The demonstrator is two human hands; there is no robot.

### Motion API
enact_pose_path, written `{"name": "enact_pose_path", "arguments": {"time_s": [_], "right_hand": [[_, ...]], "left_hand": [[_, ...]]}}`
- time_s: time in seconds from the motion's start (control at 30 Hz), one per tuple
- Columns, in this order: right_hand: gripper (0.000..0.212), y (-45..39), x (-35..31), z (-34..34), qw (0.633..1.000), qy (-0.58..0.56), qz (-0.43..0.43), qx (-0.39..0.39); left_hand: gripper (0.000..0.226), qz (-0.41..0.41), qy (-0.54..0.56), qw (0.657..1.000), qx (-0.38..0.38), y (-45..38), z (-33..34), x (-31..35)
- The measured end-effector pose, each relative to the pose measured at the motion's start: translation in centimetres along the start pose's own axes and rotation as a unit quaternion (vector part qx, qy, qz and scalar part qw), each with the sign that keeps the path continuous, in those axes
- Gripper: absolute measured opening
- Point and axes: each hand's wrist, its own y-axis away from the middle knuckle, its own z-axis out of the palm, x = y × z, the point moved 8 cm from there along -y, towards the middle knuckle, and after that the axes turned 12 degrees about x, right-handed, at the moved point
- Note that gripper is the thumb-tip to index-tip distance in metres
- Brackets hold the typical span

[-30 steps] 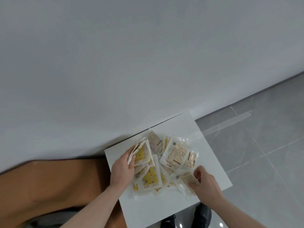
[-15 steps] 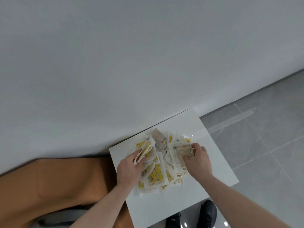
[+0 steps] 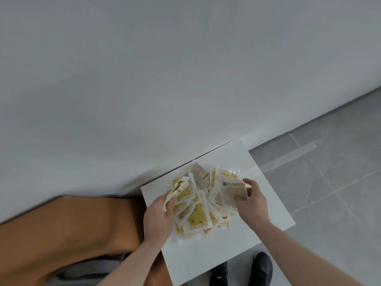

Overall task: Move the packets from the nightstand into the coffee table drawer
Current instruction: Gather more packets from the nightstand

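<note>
While the packets (image 3: 198, 205) lie in a loose heap on the white nightstand (image 3: 206, 259), I am in the gathering step, and nothing has left the top yet. Starting at nine o'clock of the heap, my left hand (image 3: 158, 217) has its thumb and fingers curled round a small bunch of packets (image 3: 179, 187), their free ends fanning up toward eleven o'clock. That grip looks firm, but the wrappers are thin and slippery, so I judge that I should feed new ones under the thumb rather than loosen it.

At the centre, the yellow printed packets (image 3: 195, 215) overlap like tiles and reach down to six o'clock. I would sweep these toward the left hand with flat fingers instead of picking them singly.

At twelve o'clock a tan packet (image 3: 201, 176) sits close to the wall-side edge; I must draw it inward, not push it, or it may drop behind the nightstand.

At three o'clock my right hand (image 3: 252, 205) pinches one pale packet (image 3: 232, 188) between thumb and fingertips, lifted off the heap with its face tilted toward me. To do this well I pass it across to the left bunch, edges squared, then return for more.

I cannot see the coffee table or its drawer. A brown padded surface (image 3: 72, 228) lies at nine o'clock, beyond the nightstand, and my dark shoes (image 3: 261, 269) show at five o'clock.
</note>
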Motion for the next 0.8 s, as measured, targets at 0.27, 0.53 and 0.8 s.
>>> {"name": "enact_pose_path", "arguments": {"time_s": [0.27, 0.53, 0.8], "right_hand": [[0.017, 9.3, -3.0, -10.7, 0.997, -0.069, 0.032, 0.012], [0.027, 23.0, -3.5, -23.1, 0.989, -0.103, 0.077, 0.075], [0.028, 31.1, -0.3, -30.4, 0.972, -0.155, 0.098, 0.147]], "left_hand": [[0.010, -0.080, 0.120, 0.990, -0.006, 3.9, -8.9, 7.0], [0.008, -0.031, 0.138, 0.980, -0.138, 9.8, -16.0, 15.6], [0.019, 0.100, 0.108, 0.947, -0.284, 17.5, -15.2, 23.6]]}}
